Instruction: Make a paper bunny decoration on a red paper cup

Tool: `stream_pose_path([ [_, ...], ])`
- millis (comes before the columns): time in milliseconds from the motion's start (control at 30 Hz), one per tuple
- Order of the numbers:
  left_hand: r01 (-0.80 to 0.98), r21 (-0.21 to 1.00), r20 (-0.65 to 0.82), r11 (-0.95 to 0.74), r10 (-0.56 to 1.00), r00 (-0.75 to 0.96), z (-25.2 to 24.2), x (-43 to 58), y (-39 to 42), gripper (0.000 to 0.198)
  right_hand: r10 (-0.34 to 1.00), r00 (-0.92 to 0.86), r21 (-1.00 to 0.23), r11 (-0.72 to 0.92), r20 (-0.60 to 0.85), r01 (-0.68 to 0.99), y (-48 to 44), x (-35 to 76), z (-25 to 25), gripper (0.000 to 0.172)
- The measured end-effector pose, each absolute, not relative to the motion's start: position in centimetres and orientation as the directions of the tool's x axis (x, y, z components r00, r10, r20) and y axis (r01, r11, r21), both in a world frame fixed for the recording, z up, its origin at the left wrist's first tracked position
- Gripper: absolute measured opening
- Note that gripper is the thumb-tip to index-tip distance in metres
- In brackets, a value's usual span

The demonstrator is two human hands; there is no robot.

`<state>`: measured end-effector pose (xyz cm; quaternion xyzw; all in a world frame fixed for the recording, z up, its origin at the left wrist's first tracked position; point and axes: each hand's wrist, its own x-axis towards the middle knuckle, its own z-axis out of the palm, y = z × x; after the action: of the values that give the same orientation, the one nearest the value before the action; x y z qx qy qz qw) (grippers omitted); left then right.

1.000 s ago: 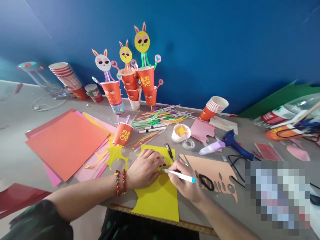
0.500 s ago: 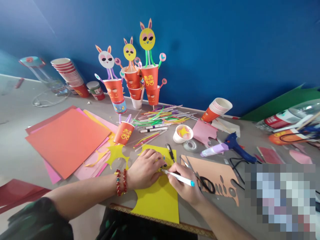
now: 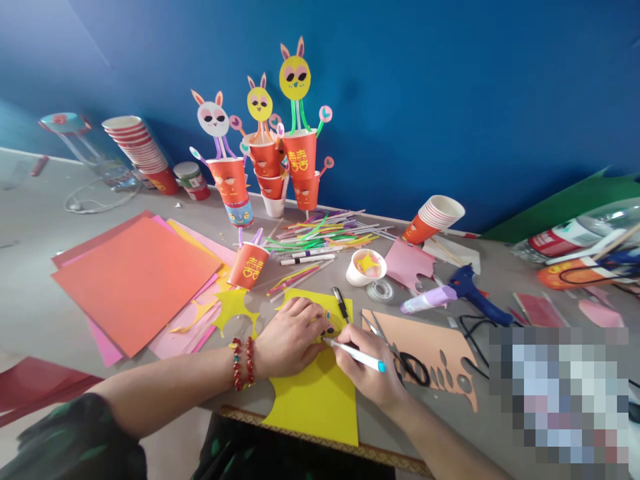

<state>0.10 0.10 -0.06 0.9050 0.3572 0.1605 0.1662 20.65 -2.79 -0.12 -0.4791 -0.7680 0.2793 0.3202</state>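
Note:
Fingertips of my left hand (image 3: 295,333), slightly bent and lying flat, press down a small yellow paper face (image 3: 327,325), partly hidden by my hands. Dark eye shapes and a small ear show on it. Under it lies a yellow sheet (image 3: 320,400) with curved cut-outs. My right hand (image 3: 367,367) grips a white marker (image 3: 357,355) with a light blue end, its tip at the face's lower edge. A black pen (image 3: 341,304) lies just beyond the face. Black-handled scissors (image 3: 414,369) rest right of my right hand on a peach sheet (image 3: 435,340).
Paper-cup figures (image 3: 300,163) with animal faces stand at the back. Colored sticks (image 3: 325,230) lie before them. A white cup (image 3: 365,270) of scraps, clear tape (image 3: 381,291) and a blue glue gun (image 3: 475,297) sit right. Orange-red sheets (image 3: 135,280) lie left.
The marker's blue end and my right hand have shifted very slightly left. My left hand stays in place on the yellow paper face.

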Motion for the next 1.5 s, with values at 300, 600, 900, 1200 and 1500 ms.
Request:
stream_pose_path([
  [300,0.594,0.411,0.164,-0.692,0.697,0.698,0.0,0.0,0.1,0.030,0.919,-0.310,-0.766,0.379,0.244,0.519,-2.7,21.0,-0.2,0.018],
  [600,0.592,0.422,0.158,-0.687,0.699,0.697,0.0,0.1,0.1,0.029,0.913,-0.340,-0.722,0.392,0.226,0.570,-2.7,20.7,0.0,0.016],
  [900,0.593,0.403,0.172,-0.697,0.694,0.699,0.0,0.0,0.1,0.031,0.932,-0.271,-0.816,0.346,0.241,0.464,-2.8,21.1,-0.4,0.017],
  [1200,0.595,0.400,0.169,-0.697,0.694,0.700,0.1,0.0,0.1,0.030,0.980,-0.059,-0.966,0.197,0.189,0.171,-3.2,22.4,-1.2,0.014],
  [1500,0.596,0.426,0.188,-0.680,0.712,0.677,1.4,-0.4,0.2,0.028,0.959,0.164,-0.973,0.229,0.230,0.025,-3.1,24.2,0.0,0.012],
])
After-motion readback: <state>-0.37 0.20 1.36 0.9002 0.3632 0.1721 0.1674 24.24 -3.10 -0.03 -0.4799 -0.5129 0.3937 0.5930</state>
